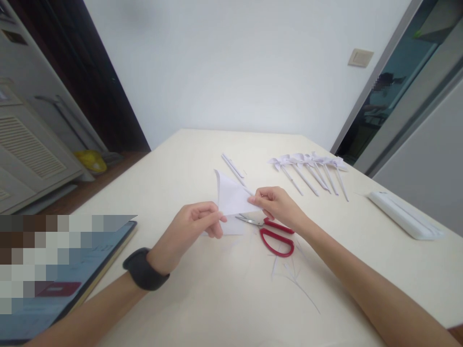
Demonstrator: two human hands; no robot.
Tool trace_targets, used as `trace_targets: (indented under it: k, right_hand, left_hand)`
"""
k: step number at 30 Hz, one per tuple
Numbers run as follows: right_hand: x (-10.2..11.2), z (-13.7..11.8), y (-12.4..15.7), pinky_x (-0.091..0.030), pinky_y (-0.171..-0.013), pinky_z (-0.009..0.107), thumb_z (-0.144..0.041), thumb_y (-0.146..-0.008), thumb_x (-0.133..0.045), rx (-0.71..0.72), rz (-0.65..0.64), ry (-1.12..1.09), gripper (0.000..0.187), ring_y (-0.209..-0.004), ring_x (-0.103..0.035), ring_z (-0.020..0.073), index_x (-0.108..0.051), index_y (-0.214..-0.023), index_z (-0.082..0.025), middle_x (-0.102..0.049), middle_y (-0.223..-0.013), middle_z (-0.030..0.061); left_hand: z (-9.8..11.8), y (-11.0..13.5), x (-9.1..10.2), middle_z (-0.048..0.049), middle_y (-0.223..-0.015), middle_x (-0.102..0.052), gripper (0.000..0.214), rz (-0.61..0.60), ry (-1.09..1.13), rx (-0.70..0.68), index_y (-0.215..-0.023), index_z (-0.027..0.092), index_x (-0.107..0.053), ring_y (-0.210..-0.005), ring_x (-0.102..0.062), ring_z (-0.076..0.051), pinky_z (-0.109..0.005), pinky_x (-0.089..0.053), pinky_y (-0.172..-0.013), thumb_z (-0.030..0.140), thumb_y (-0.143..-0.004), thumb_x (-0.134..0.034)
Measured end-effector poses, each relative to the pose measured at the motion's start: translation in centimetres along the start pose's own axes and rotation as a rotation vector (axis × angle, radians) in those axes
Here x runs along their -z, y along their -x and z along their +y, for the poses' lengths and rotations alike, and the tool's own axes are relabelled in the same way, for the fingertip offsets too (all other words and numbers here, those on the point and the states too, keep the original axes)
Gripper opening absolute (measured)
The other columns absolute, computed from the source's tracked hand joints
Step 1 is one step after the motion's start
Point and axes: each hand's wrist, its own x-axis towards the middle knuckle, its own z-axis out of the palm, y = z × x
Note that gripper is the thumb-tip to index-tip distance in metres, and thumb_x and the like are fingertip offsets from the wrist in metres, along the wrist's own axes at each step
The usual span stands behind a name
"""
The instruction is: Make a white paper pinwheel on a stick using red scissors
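Note:
Both hands hold a folded white paper triangle [230, 196] just above the cream table [202, 299]. My left hand [191, 231], with a black band on its wrist, pinches the paper's lower left corner. My right hand [277, 205] pinches its right corner. Red-handled scissors [277, 233] lie shut on the table right under my right hand.
Several white paper pinwheels on sticks [313, 168] lie in a row at the back right. Two thin white sticks [233, 167] lie behind the paper. A white flat box [405, 214] rests near the right edge. A tablet [72, 270] sits at the left front corner.

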Motion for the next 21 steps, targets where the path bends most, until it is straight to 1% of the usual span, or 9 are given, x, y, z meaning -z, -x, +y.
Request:
trace_targets:
  k: [2,4,7,9,12,16,18,20,21]
  right_hand:
    - [0.1,-0.1,0.0,-0.029,-0.048,0.023,-0.046,-0.084,-0.045,0.006,0.014,-0.005,0.041,-0.044,-0.037,0.0088,-0.046,-0.055,-0.017,-0.040,-0.045,-0.0048]
    - [0.2,-0.3,-0.1,-0.032,-0.052,0.023,-0.047,-0.085,-0.043,0.013,-0.002,-0.035,0.041,-0.052,-0.043,0.0101,-0.048,-0.058,-0.016,-0.045,-0.054,-0.0029]
    - [0.1,-0.7,0.0,-0.037,-0.057,0.022,-0.046,-0.082,-0.049,0.007,-0.111,-0.114,0.032,-0.063,-0.049,0.0117,-0.056,-0.072,-0.017,-0.052,-0.068,-0.0008]
    - [-0.1,-0.9,0.2,-0.038,-0.056,0.023,-0.044,-0.080,-0.055,0.001,-0.179,-0.167,0.028,-0.064,-0.050,0.0123,-0.057,-0.078,-0.017,-0.054,-0.072,0.0000]
    - [-0.3,-1.0,0.4,-0.037,-0.056,0.023,-0.043,-0.079,-0.057,0.012,-0.190,-0.219,0.028,-0.061,-0.047,0.0117,-0.056,-0.071,-0.016,-0.051,-0.068,-0.0005]
    - [-0.4,-0.8,0.4,-0.036,-0.058,0.024,-0.042,-0.084,-0.048,0.033,-0.149,-0.258,0.037,-0.058,-0.044,0.0106,-0.051,-0.059,-0.015,-0.045,-0.060,-0.0014]
    - [-0.4,-0.8,0.3,-0.037,-0.059,0.024,-0.039,-0.083,-0.051,0.043,-0.155,-0.279,0.031,-0.060,-0.046,0.0109,-0.053,-0.063,-0.015,-0.048,-0.063,-0.0012]
    - [-0.4,-0.8,0.3,-0.040,-0.063,0.024,-0.033,-0.081,-0.056,0.052,-0.172,-0.303,0.017,-0.067,-0.050,0.0120,-0.056,-0.076,-0.016,-0.053,-0.072,-0.0006]
    - [-0.4,-0.9,0.2,-0.040,-0.064,0.024,-0.031,-0.081,-0.057,0.056,-0.178,-0.312,0.014,-0.070,-0.052,0.0122,-0.056,-0.082,-0.017,-0.054,-0.075,-0.0003]
  left_hand:
    - [0.0,-0.1,0.0,0.0023,-0.058,-0.063,0.020,-0.025,0.009,0.001,-0.069,0.019,-0.059,-0.060,-0.054,-0.012,-0.023,-0.044,-0.062,0.029,-0.084,-0.050]
    - [-0.1,-0.1,-0.2,0.0020,-0.057,-0.063,0.021,-0.063,0.014,0.007,-0.068,0.019,-0.058,-0.059,-0.055,-0.013,-0.023,-0.044,-0.062,0.030,-0.084,-0.050]
    - [-0.3,0.1,-0.7,0.0011,-0.056,-0.065,0.021,-0.130,0.014,0.017,-0.065,0.019,-0.057,-0.058,-0.057,-0.013,-0.024,-0.045,-0.059,0.027,-0.083,-0.050]
    - [-0.4,0.3,-1.0,0.0011,-0.056,-0.066,0.019,-0.158,0.008,0.021,-0.065,0.019,-0.057,-0.058,-0.059,-0.014,-0.023,-0.045,-0.059,0.023,-0.082,-0.050]
    - [-0.6,0.7,-1.3,0.0015,-0.058,-0.067,0.018,-0.173,-0.026,0.015,-0.066,0.020,-0.057,-0.060,-0.060,-0.014,-0.023,-0.045,-0.060,0.018,-0.081,-0.048]
    - [-0.4,0.8,-1.4,0.0014,-0.059,-0.067,0.018,-0.179,-0.055,0.012,-0.066,0.020,-0.055,-0.060,-0.060,-0.014,-0.024,-0.046,-0.061,0.020,-0.081,-0.046]
    - [-0.1,0.8,-1.4,0.0013,-0.058,-0.067,0.018,-0.178,-0.080,0.019,-0.064,0.020,-0.053,-0.061,-0.061,-0.015,-0.025,-0.047,-0.062,0.021,-0.080,-0.047]
    - [0.3,0.9,-1.4,0.0006,-0.060,-0.068,0.017,-0.200,-0.125,0.025,-0.063,0.019,-0.053,-0.062,-0.062,-0.015,-0.025,-0.047,-0.062,0.021,-0.079,-0.048]
    - [0.6,0.9,-1.5,0.0000,-0.061,-0.068,0.016,-0.220,-0.152,0.026,-0.063,0.019,-0.053,-0.062,-0.063,-0.016,-0.026,-0.047,-0.063,0.022,-0.078,-0.048]
